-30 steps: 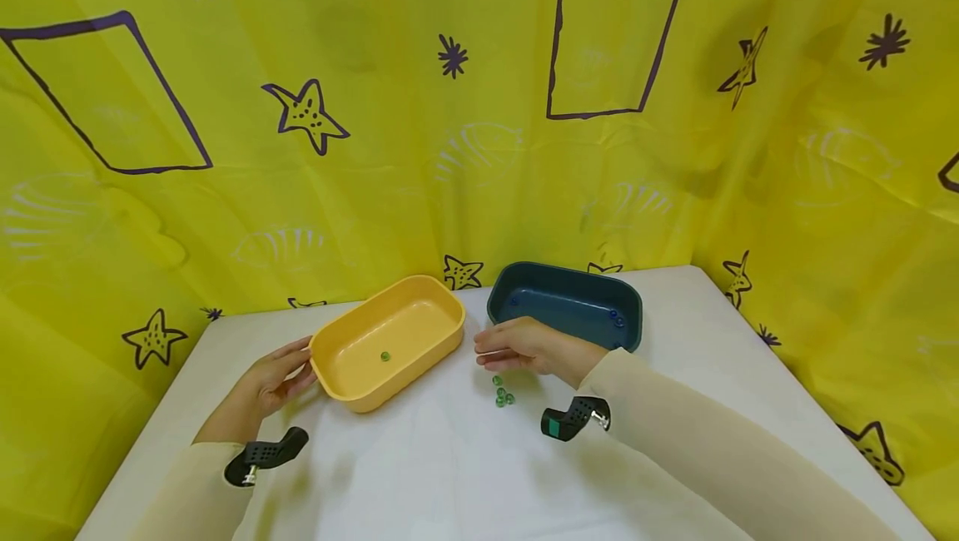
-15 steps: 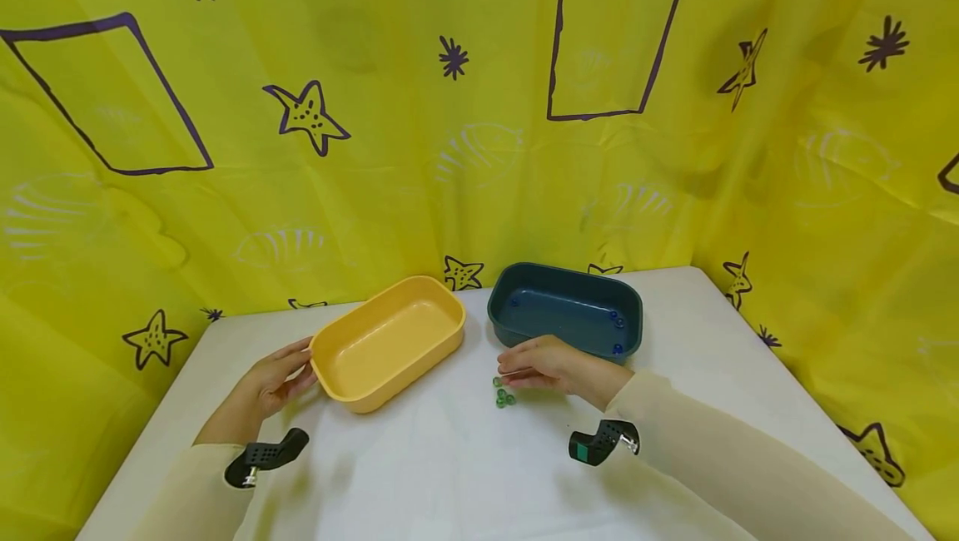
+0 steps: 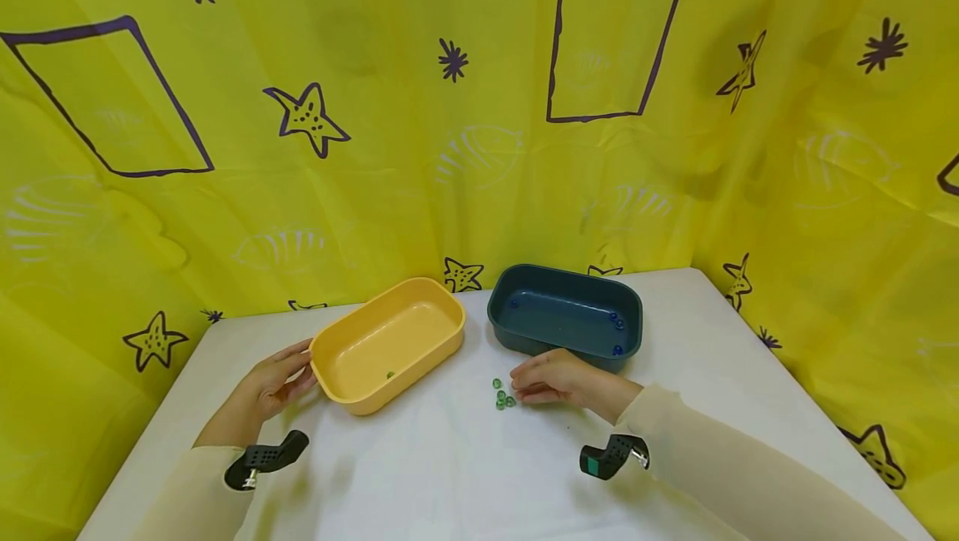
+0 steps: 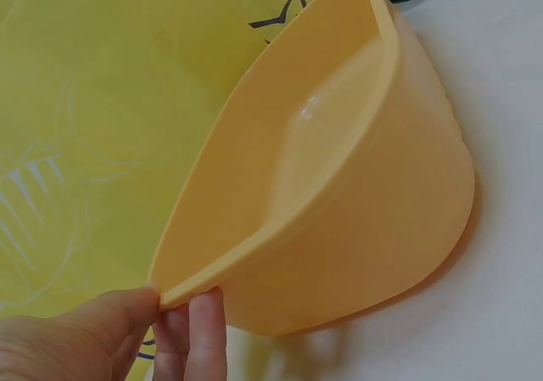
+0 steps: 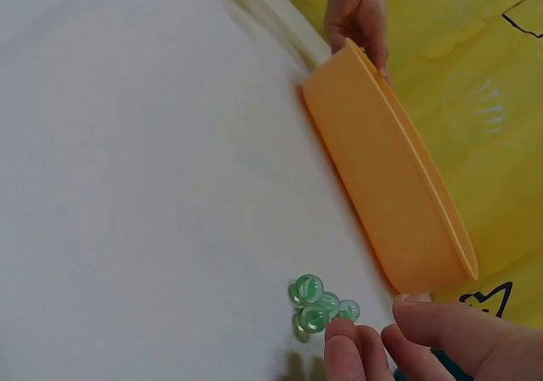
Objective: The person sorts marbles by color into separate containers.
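Note:
My left hand pinches the left end of the yellow plastic tub. In the left wrist view the thumb lies at its rim and the fingertips press the outer wall. One green marble lies inside, partly behind the front wall. A small cluster of green glass marbles rests on the white table. Just right of them hovers my right hand, its fingertips right by the marbles. In the right wrist view, thumb and fingers stand apart with nothing between them.
A dark blue-green tub stands at the back right, close behind the right hand, with several blue marbles in it. A yellow patterned curtain hangs along the table's back and sides.
My right hand has moved right and toward me, from left of the dark tub to beside the marble cluster. The marble in the yellow tub has shifted; the left hand stays put.

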### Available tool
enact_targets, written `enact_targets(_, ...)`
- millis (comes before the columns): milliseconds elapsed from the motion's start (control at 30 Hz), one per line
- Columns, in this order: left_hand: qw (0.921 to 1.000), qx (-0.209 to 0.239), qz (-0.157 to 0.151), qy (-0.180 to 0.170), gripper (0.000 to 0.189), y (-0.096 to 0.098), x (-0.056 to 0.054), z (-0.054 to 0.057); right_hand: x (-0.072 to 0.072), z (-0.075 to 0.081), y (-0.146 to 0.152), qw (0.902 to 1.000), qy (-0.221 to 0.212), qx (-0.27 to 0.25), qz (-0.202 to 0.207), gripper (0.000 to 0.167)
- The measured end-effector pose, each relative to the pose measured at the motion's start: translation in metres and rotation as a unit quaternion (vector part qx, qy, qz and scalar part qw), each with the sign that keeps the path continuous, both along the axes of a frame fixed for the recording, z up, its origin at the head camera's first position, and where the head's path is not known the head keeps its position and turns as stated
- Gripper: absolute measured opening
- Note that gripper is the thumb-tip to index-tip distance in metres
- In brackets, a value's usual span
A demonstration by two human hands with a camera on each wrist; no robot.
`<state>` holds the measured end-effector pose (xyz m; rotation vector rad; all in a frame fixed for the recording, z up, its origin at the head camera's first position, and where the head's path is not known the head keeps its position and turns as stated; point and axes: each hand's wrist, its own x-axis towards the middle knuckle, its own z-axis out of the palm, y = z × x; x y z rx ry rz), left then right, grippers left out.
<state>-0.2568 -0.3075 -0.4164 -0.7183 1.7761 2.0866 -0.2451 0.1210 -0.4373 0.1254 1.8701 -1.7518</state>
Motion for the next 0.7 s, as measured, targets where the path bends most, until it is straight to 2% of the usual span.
enact_targets(233,0.9999,0.011,0.004,0.003,0.058,0.000,0.000,-0.002,0.003,-0.007,-0.002,0.9999,0.008,0.014,0.000,0.032)
enact_targets(433,1.0000,0.004,-0.001,-0.001,0.065,0.001,0.000,-0.001,0.005,-0.012,-0.008,0.9988,0.020,0.045,-0.007,0.028)
enact_targets(700,1.0000,0.009,0.003,-0.003,0.060,-0.002,-0.001,-0.003,0.006,-0.017,-0.013,0.9935,0.064,0.093,-0.020,0.022)
